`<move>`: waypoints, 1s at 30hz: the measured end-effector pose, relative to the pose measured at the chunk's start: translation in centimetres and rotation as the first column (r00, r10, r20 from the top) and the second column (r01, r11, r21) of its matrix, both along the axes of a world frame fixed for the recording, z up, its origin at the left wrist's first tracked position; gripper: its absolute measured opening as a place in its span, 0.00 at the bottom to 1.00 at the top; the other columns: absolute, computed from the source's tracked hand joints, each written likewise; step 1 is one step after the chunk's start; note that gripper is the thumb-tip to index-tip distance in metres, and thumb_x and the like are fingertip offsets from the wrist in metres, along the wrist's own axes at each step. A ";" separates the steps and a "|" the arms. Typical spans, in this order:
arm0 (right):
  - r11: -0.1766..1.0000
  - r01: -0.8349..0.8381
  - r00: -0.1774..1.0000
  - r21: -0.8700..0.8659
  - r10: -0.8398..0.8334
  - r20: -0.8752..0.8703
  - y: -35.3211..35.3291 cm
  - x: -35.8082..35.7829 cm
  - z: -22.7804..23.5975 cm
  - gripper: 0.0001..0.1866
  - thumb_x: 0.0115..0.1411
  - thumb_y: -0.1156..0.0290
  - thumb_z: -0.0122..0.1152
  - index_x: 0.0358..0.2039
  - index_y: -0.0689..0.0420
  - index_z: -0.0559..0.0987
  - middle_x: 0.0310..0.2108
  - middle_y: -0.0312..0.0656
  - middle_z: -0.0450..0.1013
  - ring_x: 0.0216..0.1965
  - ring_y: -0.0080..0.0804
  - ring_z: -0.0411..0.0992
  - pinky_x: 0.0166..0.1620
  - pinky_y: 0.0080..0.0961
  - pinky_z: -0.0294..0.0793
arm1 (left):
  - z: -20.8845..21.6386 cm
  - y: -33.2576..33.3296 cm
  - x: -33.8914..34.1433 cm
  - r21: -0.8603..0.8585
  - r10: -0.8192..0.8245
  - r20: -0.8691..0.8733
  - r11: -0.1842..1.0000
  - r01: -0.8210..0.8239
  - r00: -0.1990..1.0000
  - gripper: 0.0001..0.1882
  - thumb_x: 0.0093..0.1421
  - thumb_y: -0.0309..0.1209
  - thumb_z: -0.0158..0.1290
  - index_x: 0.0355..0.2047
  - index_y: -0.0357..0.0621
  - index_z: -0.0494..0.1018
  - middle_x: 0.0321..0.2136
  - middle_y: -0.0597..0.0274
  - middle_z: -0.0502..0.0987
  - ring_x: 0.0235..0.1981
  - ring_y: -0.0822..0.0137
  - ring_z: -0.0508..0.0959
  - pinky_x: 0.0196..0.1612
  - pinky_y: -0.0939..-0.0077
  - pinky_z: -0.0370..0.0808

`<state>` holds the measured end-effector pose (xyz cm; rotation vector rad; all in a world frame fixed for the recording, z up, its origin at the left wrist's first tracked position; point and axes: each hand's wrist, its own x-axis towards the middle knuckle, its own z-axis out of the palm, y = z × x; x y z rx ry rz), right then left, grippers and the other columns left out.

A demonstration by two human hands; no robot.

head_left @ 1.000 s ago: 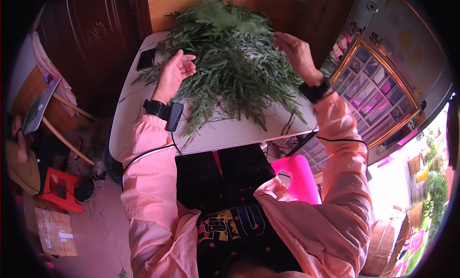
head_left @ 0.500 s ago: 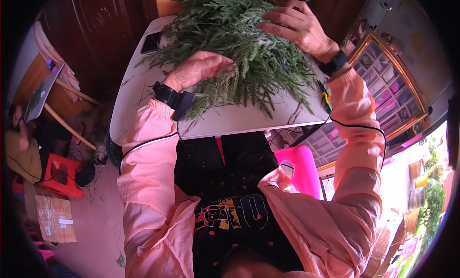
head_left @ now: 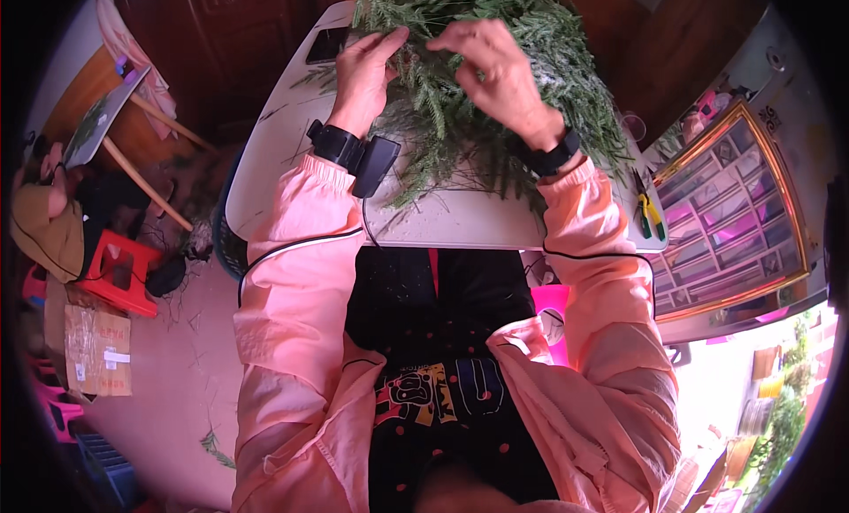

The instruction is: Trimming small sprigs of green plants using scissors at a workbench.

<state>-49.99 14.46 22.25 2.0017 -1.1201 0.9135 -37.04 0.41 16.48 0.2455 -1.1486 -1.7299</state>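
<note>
A large bushy heap of green artificial fir branches (head_left: pixel 557 66) lies on the white table (head_left: pixel 274 172). At the heap's left side my left hand (head_left: pixel 364 78) is closed on a fir sprig (head_left: pixel 411 66), its thumb and fingers around the needles. Just to the right, over the branches, my right hand (head_left: pixel 497 75) has its fingers bent in a pinch. What the right fingertips hold, if anything, is too small to make out. Several sprigs hang toward the table's front between my wrists.
Pliers with yellow-green handles (head_left: pixel 650 214) lie at the table's right edge. A dark phone (head_left: pixel 327 46) rests at the back left. A red stool (head_left: pixel 124 270) and a cardboard box (head_left: pixel 97 349) stand on the floor at left. Another person (head_left: pixel 53 221) sits beyond.
My left hand has moved up and right to the heap's left side. The right hand has come left and down, nearer to it. The view has shifted, showing the pliers more fully.
</note>
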 end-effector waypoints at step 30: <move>0.993 -0.014 0.979 -0.118 -0.010 -0.202 0.7 -0.7 -3.0 0.12 0.45 0.75 0.64 0.33 0.52 0.78 0.38 0.29 0.75 0.34 0.27 0.70 0.37 0.23 0.67 | 0.6 1.2 0.1 -0.236 -0.281 -0.007 0.933 0.271 0.960 0.16 0.57 0.22 0.55 0.47 0.42 0.71 0.36 0.64 0.78 0.36 0.72 0.79 0.37 0.78 0.77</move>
